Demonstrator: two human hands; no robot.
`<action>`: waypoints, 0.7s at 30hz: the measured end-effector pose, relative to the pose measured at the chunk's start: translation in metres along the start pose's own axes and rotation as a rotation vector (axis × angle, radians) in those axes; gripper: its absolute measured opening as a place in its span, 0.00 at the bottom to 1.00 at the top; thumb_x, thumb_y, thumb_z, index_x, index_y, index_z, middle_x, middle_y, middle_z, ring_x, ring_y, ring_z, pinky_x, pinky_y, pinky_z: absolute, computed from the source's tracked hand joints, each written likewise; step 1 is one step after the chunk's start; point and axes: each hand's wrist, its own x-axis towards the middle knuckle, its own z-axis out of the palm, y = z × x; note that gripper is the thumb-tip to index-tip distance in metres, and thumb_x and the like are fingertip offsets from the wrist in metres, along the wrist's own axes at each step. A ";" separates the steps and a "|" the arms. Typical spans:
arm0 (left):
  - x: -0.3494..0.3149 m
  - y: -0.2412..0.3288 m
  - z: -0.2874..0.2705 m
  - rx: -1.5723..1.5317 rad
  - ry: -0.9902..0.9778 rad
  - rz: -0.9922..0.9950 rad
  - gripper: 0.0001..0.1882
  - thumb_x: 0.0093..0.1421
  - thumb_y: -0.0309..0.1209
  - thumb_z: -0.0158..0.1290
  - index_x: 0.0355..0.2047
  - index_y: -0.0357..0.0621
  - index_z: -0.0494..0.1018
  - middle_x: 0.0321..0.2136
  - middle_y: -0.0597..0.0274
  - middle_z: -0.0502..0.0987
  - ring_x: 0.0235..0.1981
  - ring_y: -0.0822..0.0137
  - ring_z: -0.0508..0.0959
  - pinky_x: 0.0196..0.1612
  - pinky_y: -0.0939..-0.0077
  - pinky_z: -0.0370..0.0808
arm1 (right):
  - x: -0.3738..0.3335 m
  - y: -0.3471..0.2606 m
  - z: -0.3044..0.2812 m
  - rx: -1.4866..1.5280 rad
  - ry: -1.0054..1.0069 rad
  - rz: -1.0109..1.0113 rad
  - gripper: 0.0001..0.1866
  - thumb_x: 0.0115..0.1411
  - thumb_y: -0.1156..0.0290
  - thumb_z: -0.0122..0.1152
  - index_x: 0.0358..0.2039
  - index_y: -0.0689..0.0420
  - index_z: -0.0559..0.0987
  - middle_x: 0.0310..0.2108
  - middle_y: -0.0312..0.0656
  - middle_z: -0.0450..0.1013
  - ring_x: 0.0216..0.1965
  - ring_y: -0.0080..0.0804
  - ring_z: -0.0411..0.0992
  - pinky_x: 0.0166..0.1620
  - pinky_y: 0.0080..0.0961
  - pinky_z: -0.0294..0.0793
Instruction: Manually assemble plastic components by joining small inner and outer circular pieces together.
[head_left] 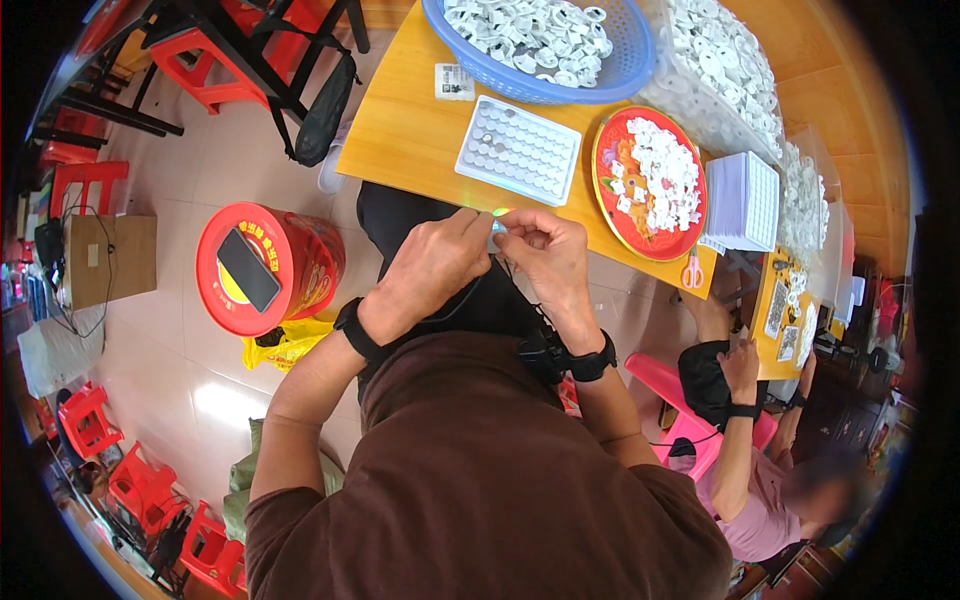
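Observation:
My left hand (440, 258) and my right hand (550, 262) meet just off the table's front edge, fingers pinched together. Between the fingertips is a small pale bluish piece (497, 232), mostly covered, so its kind cannot be told. A spot of yellow-green shows beside it. Just beyond my hands, a white tray (475, 160) with rows of round cells lies on the table; a few dark bits sit in its far cells. To the right, a red plate (608, 205) bears a heap of small white plastic parts (660, 175).
On the wooden table (400, 130) stand a blue basket (600, 92) of white ring-shaped parts, a clear bag of similar parts (715, 60), stacked white trays (742, 205) and pink scissors (692, 272). A red bucket (315, 260) with a phone stands left. A co-worker (750, 490) sits at right.

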 end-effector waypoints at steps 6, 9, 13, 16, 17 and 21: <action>0.006 -0.006 0.003 -0.037 -0.007 0.004 0.14 0.44 0.18 0.51 0.35 0.38 0.69 0.24 0.51 0.69 0.24 0.48 0.72 0.24 0.63 0.70 | 0.006 -0.001 -0.002 0.026 -0.002 0.052 0.08 0.47 0.82 0.61 0.30 0.66 0.77 0.19 0.35 0.71 0.21 0.15 0.67 0.24 0.11 0.67; 0.008 -0.008 0.007 -0.053 0.084 -0.021 0.15 0.45 0.18 0.51 0.36 0.37 0.70 0.26 0.51 0.70 0.25 0.51 0.74 0.26 0.68 0.72 | 0.009 -0.003 -0.001 0.064 0.010 0.057 0.07 0.47 0.82 0.61 0.30 0.65 0.77 0.19 0.34 0.70 0.21 0.14 0.67 0.25 0.11 0.67; 0.017 -0.012 0.008 -0.281 0.097 -0.130 0.13 0.46 0.18 0.52 0.35 0.34 0.71 0.24 0.53 0.69 0.24 0.60 0.75 0.26 0.75 0.73 | 0.013 0.005 -0.003 0.058 0.028 0.001 0.07 0.48 0.82 0.60 0.30 0.64 0.77 0.21 0.33 0.70 0.22 0.14 0.67 0.25 0.11 0.67; 0.017 -0.014 0.016 -0.636 0.086 -0.337 0.12 0.51 0.18 0.51 0.38 0.36 0.72 0.29 0.60 0.73 0.32 0.70 0.76 0.34 0.81 0.73 | 0.015 0.013 -0.002 0.116 0.075 -0.121 0.07 0.49 0.83 0.59 0.30 0.62 0.77 0.24 0.33 0.70 0.25 0.16 0.68 0.28 0.13 0.69; 0.011 -0.021 0.020 -0.750 0.117 -0.436 0.12 0.52 0.18 0.50 0.38 0.35 0.72 0.31 0.61 0.73 0.33 0.71 0.76 0.35 0.80 0.74 | 0.014 0.012 0.003 0.079 0.099 -0.192 0.07 0.49 0.83 0.59 0.30 0.61 0.77 0.25 0.33 0.70 0.26 0.16 0.68 0.28 0.13 0.70; 0.016 -0.015 0.018 -1.042 0.148 -0.737 0.08 0.53 0.20 0.49 0.35 0.35 0.73 0.31 0.60 0.74 0.32 0.70 0.76 0.34 0.82 0.74 | 0.019 0.009 0.005 0.029 0.081 -0.202 0.04 0.51 0.78 0.58 0.29 0.63 0.76 0.24 0.40 0.72 0.25 0.23 0.73 0.29 0.19 0.73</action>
